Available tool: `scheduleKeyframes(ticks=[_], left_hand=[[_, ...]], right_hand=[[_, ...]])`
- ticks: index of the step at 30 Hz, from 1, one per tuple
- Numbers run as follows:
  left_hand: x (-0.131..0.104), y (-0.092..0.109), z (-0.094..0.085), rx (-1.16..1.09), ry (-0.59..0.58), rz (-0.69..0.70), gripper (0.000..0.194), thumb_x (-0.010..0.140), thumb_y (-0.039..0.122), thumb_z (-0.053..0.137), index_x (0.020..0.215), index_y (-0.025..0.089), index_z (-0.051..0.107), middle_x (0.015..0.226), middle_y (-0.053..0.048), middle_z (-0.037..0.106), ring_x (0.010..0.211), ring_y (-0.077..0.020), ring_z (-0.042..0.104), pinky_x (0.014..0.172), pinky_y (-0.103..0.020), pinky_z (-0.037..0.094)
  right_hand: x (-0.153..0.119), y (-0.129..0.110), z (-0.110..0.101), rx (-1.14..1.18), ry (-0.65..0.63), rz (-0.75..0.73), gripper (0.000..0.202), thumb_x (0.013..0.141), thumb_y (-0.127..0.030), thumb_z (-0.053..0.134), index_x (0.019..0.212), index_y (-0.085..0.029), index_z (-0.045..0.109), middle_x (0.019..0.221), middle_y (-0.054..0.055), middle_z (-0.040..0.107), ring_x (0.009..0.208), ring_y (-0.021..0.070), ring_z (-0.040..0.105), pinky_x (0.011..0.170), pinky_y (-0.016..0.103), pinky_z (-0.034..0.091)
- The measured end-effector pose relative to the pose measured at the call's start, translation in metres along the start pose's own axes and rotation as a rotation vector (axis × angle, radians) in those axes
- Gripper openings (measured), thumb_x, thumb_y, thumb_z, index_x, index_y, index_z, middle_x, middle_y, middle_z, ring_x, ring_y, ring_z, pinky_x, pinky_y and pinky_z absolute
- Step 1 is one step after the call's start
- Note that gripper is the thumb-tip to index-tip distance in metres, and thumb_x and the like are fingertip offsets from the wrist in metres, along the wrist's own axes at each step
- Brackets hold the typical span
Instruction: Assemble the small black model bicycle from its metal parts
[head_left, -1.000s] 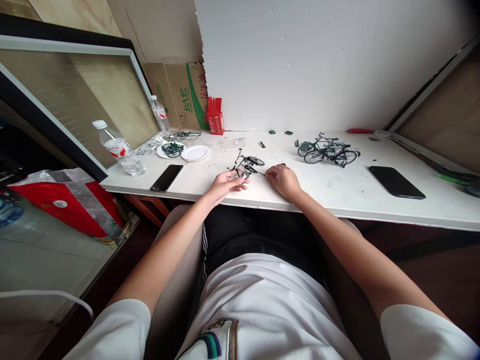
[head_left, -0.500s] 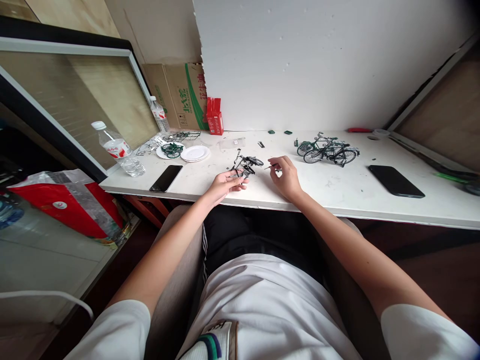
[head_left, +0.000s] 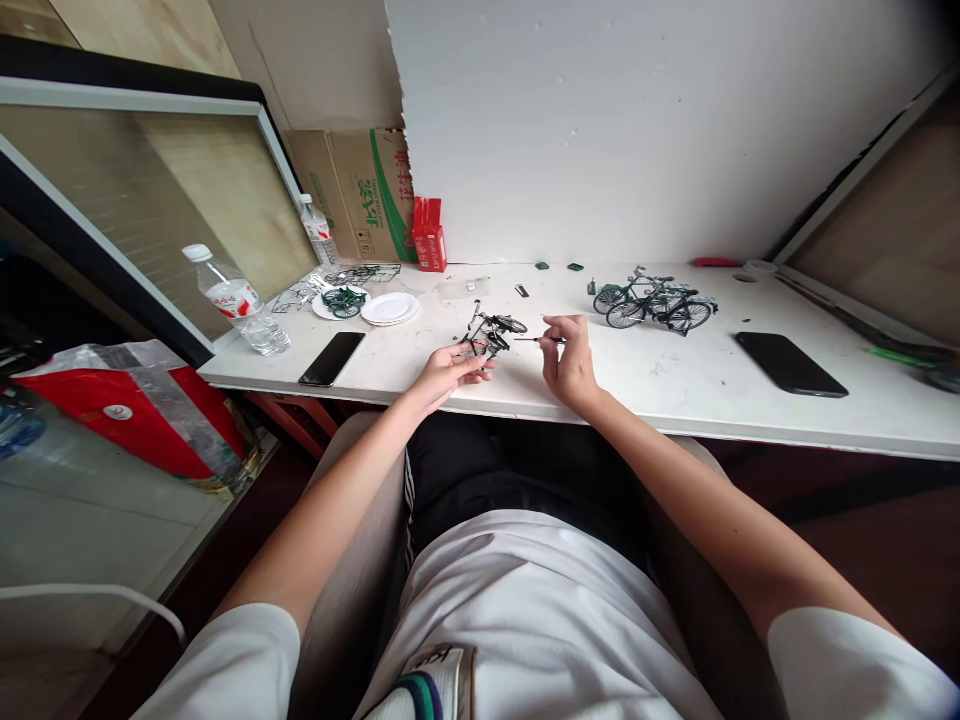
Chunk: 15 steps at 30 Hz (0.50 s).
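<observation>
The right hand has lifted off the table since a second ago and now pinches a thin screwdriver, tip aimed at the small model bicycle. The left hand still grips that bicycle near the table's front edge, fingers closed on its frame. The tool looks lined up to work on the bicycle

Even, soft daylight fills the scene, brightest on the white foam board and the white worktop. Shadows under the model bicycles are faint. Below the worktop's front edge it turns dim. The glass panel at the left carries a muted reflection. Wide-angle distortion bends straight lines near the edges; the top right corner darkens. Focus is sharp centrally, softer at the borders.
</observation>
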<state>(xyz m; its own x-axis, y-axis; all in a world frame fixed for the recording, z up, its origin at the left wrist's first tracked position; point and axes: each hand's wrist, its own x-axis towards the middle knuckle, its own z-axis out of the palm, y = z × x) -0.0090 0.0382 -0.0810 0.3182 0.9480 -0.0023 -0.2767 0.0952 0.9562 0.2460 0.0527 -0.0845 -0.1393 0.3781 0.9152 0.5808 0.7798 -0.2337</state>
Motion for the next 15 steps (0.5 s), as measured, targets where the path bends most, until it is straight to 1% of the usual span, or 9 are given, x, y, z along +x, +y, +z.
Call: scheduleKeyframes(ticks=[2,3,5,7,9,11,15], left_hand=[[0.001,-0.001,0.0,0.004,-0.002,-0.003,0.054,0.087,0.023,0.088,0.133,0.009,0.066,0.108,-0.017,0.082,0.08,-0.0158,0.077,0.081,-0.028,0.057],[0.001,-0.001,0.0,0.005,-0.003,-0.003,0.053,0.087,0.023,0.088,0.133,0.009,0.066,0.108,-0.017,0.082,0.081,-0.0159,0.077,0.081,-0.028,0.057],[0.002,-0.002,-0.001,0.006,-0.007,-0.004,0.052,0.087,0.024,0.087,0.132,0.01,0.066,0.108,-0.016,0.082,0.081,-0.0162,0.077,0.081,-0.028,0.057],[0.002,-0.002,-0.001,0.006,-0.009,-0.001,0.052,0.087,0.025,0.088,0.131,0.01,0.067,0.108,-0.016,0.083,0.082,-0.0168,0.078,0.081,-0.028,0.058],[0.003,-0.003,-0.001,0.008,-0.011,0.007,0.053,0.086,0.025,0.089,0.131,0.011,0.067,0.107,-0.016,0.083,0.082,-0.0173,0.078,0.082,-0.029,0.058],[0.003,-0.003,-0.002,0.011,-0.01,0.014,0.053,0.085,0.026,0.089,0.131,0.01,0.067,0.107,-0.016,0.083,0.082,-0.0177,0.078,0.084,-0.03,0.058],[0.003,-0.005,-0.001,0.02,0.003,0.029,0.052,0.086,0.024,0.089,0.13,0.009,0.066,0.107,-0.018,0.082,0.083,-0.0185,0.078,0.086,-0.033,0.059]], right_hand=[[-0.001,-0.007,0.001,0.015,-0.053,-0.023,0.032,0.113,-0.046,0.046,0.13,-0.024,0.061,0.101,0.011,0.064,0.091,0.0249,0.065,0.082,0.042,0.058],[-0.001,-0.01,0.001,0.021,-0.105,-0.021,0.031,0.113,-0.048,0.047,0.122,-0.024,0.065,0.1,0.011,0.066,0.091,0.0247,0.067,0.08,0.04,0.058],[-0.001,-0.015,0.001,0.033,-0.228,0.01,0.035,0.111,-0.053,0.05,0.107,-0.025,0.069,0.097,0.011,0.07,0.088,0.0239,0.069,0.076,0.037,0.057],[-0.001,-0.019,0.0,0.048,-0.295,0.073,0.04,0.11,-0.058,0.049,0.1,-0.026,0.071,0.095,0.01,0.074,0.085,0.0235,0.071,0.076,0.037,0.058],[-0.001,-0.021,-0.001,0.059,-0.285,0.128,0.043,0.111,-0.058,0.045,0.102,-0.026,0.072,0.096,0.01,0.076,0.087,0.0244,0.073,0.08,0.039,0.059],[-0.002,-0.022,0.0,0.066,-0.265,0.146,0.042,0.112,-0.057,0.045,0.107,-0.026,0.073,0.099,0.011,0.077,0.091,0.0256,0.074,0.083,0.041,0.06],[-0.002,-0.023,0.003,0.067,-0.269,0.111,0.033,0.11,-0.051,0.053,0.115,-0.027,0.075,0.103,0.012,0.078,0.094,0.0264,0.075,0.084,0.041,0.062]])
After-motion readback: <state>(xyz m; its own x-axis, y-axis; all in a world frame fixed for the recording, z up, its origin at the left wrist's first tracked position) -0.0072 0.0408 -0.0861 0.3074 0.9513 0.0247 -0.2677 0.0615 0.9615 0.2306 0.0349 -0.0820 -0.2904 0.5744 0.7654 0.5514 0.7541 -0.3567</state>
